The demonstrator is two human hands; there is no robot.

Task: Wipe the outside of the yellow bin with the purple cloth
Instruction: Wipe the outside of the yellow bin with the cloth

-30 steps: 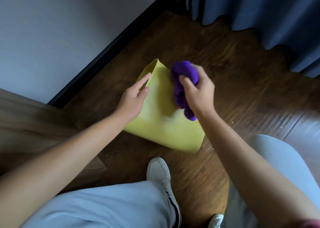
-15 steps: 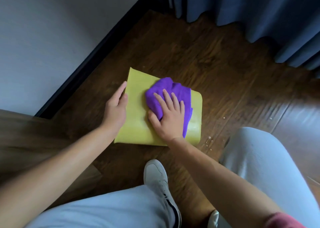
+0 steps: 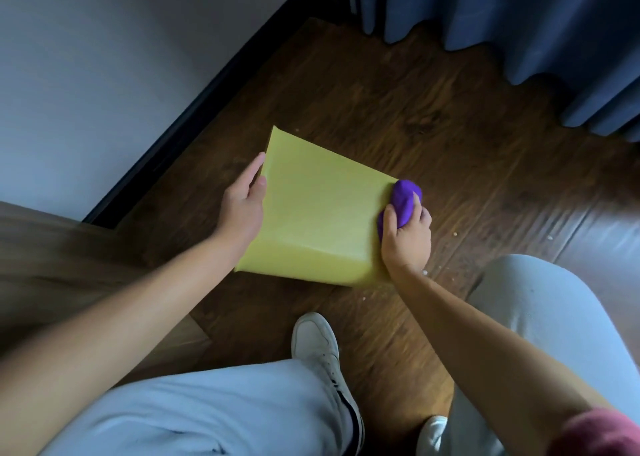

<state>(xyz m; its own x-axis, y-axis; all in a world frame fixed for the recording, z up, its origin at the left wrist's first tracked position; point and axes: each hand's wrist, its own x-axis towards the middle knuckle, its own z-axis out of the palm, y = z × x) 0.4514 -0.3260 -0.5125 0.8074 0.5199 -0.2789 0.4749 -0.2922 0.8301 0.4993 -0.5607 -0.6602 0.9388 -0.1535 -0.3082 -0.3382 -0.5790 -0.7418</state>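
A smooth yellow plastic bin (image 3: 322, 213) lies on its side on the dark wood-plank floor (image 3: 467, 137), near the black skirting board (image 3: 194, 120). The left hand (image 3: 242, 210) rests against its left edge, fingers straight and together. The right hand (image 3: 407, 237) curls round a bunched purple cloth (image 3: 403, 199), pressing it to the bin's right edge.

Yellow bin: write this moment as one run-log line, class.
bin: on floor, on its side | left hand: steadies left edge | right hand: grips cloth at right edge | wiping
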